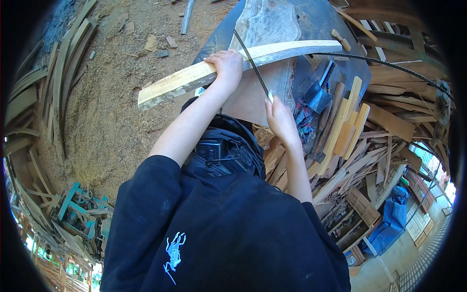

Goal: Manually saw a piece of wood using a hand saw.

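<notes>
A long, slightly curved pale wooden board (187,78) with a rough grey edge lies across the work surface. My left hand (227,67) is closed over its upper edge, left of the middle. In my right hand (282,119) is the light-coloured end of a long, thin, dark bladed tool (254,65). The tool slants up and left, crossing the board just right of my left hand. Whether it is a knife, a file or a saw I cannot make out. Underneath is a wide slab (272,27) with a grey, weathered top.
A dark sheet (318,24) surrounds the slab. On the right lie a tool with a black blade (318,95), wooden bars (350,114) and piles of scrap timber (384,160). Sawdust-covered ground (116,97) spreads to the left, bordered by stacked planks (65,73).
</notes>
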`<state>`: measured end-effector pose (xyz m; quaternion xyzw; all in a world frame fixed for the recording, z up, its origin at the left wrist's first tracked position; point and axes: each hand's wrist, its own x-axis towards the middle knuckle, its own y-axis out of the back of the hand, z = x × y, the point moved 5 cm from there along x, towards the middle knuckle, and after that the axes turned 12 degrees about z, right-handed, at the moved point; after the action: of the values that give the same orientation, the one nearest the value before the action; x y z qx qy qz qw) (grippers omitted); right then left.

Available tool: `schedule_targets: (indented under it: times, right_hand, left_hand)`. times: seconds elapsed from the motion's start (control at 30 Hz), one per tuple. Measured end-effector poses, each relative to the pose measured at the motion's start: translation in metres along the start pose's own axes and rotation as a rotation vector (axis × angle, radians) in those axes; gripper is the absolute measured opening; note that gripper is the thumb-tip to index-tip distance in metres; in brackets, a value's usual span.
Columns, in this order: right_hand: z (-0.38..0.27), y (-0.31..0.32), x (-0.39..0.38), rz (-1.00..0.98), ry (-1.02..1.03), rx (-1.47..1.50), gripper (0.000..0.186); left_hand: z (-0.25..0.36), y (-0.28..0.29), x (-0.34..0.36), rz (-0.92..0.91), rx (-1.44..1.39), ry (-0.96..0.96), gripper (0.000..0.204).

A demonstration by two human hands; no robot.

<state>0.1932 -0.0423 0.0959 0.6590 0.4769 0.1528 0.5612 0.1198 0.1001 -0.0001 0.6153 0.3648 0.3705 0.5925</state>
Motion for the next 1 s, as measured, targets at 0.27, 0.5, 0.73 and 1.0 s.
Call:
schedule_targets:
  times: [0.27,0.5,0.73,1.0]
  right_hand:
    - [-0.005,0.018,-0.013,-0.033,0.02,0.011,0.025]
    - [-0.014,-0.011,0.036,0.016,0.04,0.088,0.028]
    - [-0.004,0.027,-0.026,-0.143,-0.092,-0.042,0.028]
    - [-0.012,-0.019,0.05,-0.002,0.071,0.097,0.029]
  left_hand:
    - [-0.005,0.0,-0.001,0.022,0.018,0.009,0.026]
    - [0.001,-0.002,0.001,-0.016,-0.038,-0.002,0.024]
    - [-0.008,-0.002,-0.001,-0.004,-0.012,0.024,0.022]
    - [0.001,0.001,0.003,0.028,0.012,0.004,0.023]
